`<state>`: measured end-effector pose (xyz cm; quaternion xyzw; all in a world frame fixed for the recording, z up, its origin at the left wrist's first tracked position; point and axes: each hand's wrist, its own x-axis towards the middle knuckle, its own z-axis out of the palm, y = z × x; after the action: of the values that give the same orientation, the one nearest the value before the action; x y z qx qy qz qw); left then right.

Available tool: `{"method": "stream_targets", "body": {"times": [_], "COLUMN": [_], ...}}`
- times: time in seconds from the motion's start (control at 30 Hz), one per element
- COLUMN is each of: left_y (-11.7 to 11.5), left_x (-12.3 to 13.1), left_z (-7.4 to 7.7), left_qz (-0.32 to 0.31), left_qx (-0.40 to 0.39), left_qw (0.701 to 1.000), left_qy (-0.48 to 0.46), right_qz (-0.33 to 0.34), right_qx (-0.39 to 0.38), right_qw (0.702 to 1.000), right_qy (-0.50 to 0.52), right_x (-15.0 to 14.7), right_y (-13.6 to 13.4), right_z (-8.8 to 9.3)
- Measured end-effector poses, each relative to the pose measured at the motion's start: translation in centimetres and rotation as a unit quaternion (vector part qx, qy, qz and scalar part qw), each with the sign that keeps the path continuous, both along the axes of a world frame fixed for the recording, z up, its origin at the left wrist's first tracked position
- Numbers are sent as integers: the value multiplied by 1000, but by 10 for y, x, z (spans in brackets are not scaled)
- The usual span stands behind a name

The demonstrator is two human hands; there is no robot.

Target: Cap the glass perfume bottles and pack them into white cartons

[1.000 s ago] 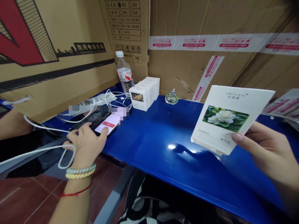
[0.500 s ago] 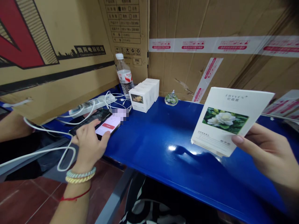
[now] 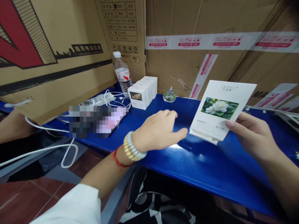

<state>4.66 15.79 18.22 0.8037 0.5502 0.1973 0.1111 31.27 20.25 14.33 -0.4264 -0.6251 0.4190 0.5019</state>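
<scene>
Above the blue table [image 3: 210,174], the right hand [image 3: 254,133] pinches a white box [image 3: 219,110], apparently steadying it. The left hand [image 3: 156,130] hovers nearby, fingers spread; gripping calls for narrowing them.

Above the blue counter [image 3: 177,161], the right hand [image 3: 252,133] has a tilted white carton with a white-flower picture [image 3: 217,113] in its grip, thumb on the front. The left hand [image 3: 158,130] is empty, fingers spread, between the carton and the counter's front edge, apart from both. A small glass bottle [image 3: 169,96] stands at the back edge. Left of it, white boxes [image 3: 142,95] stand in a row, with a water bottle [image 3: 122,74] near the back left corner. A partly pixelated phone [image 3: 114,123] lies toward the front left.
</scene>
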Motion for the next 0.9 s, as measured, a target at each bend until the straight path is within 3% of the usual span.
{"method": "stream_targets", "body": {"times": [0.13, 0.3, 0.43, 0.57, 0.9], "left_y": [43, 78, 84, 84, 89], "left_x": [30, 53, 64, 70, 74], "left_z": [6, -11, -31, -44, -42], "left_qz": [-14, -88, -143, -126, -100], "left_qx": [-23, -83, -114, -147, -220], "left_qw": [998, 967, 911, 878, 851], "left_qy": [-49, -225, -371, -437, -467], "right_qz": [7, -2, -5, -23, -150], "right_qx": [-14, -36, -43, -89, -184], "right_qw": [999, 997, 998, 995, 970], "right_qy": [44, 64, 47, 46, 59], "right_x": [6, 8, 9, 9, 2], "right_y": [7, 10, 11, 11, 8], "right_z": [-2, -6, -10, -11, -4]}}
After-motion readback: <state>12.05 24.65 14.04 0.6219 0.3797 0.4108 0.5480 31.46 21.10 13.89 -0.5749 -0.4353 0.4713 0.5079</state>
